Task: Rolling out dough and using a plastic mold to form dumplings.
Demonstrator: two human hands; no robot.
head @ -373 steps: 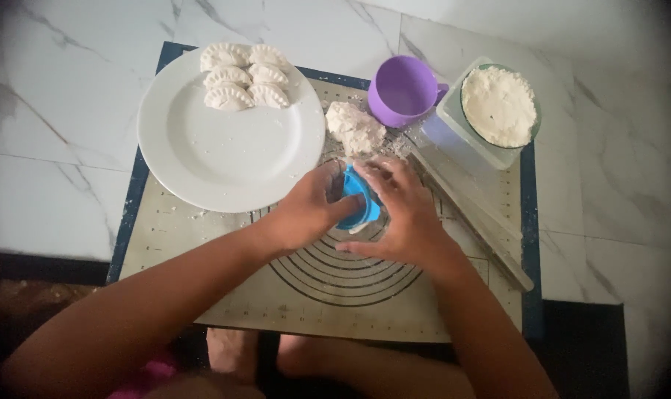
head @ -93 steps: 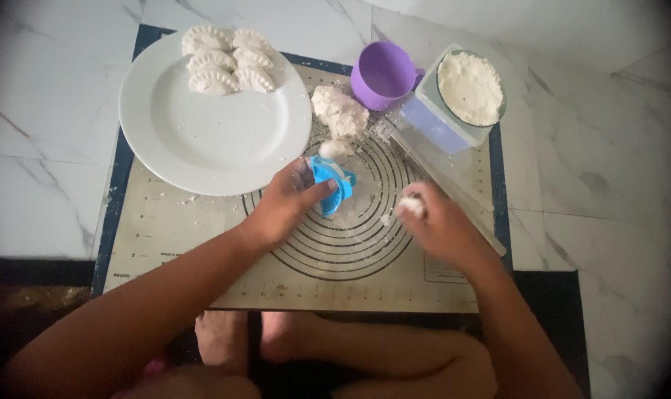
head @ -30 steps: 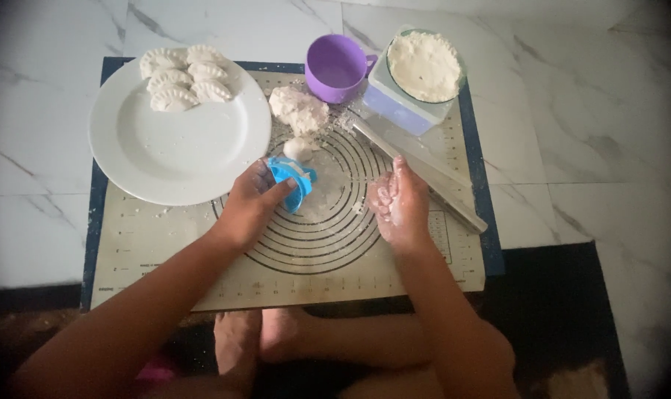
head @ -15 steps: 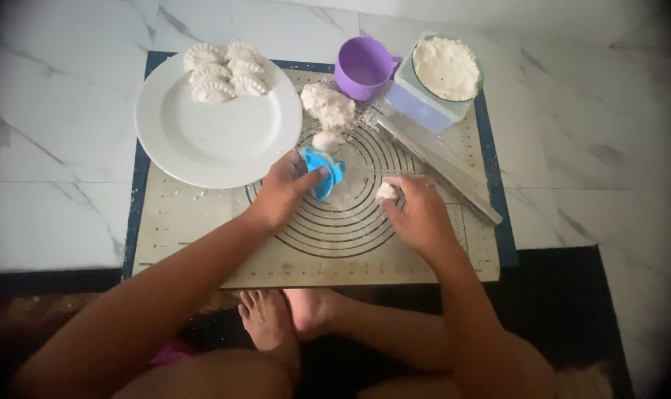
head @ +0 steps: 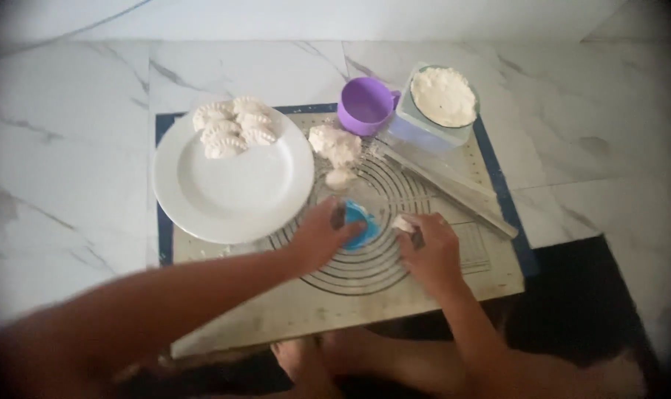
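My left hand (head: 322, 235) grips a blue dumpling press (head: 360, 222) that rests on the beige baking mat (head: 291, 310) with ring markings. To its right, my right hand (head: 430, 251) pinches a small white piece of dough (head: 403, 224) between fingertips, just above the mat. A lump of white dough (head: 335, 144) and a smaller bit (head: 340, 178) lie on the mat beyond the press. The white plate (head: 235, 188) at the left carries several folded dumplings (head: 232, 127) along its far edge.
A purple cup (head: 365, 106) and a container of white filling (head: 442, 100) stand at the mat's far right. A long rolling pin (head: 453, 188) lies diagonally beside them. White marble floor surrounds the mat; my bare feet (head: 313, 358) show at its near edge.
The view has shifted. My left hand stays on the blue press. My right hand still holds the dough bit, about the same distance right of the press.
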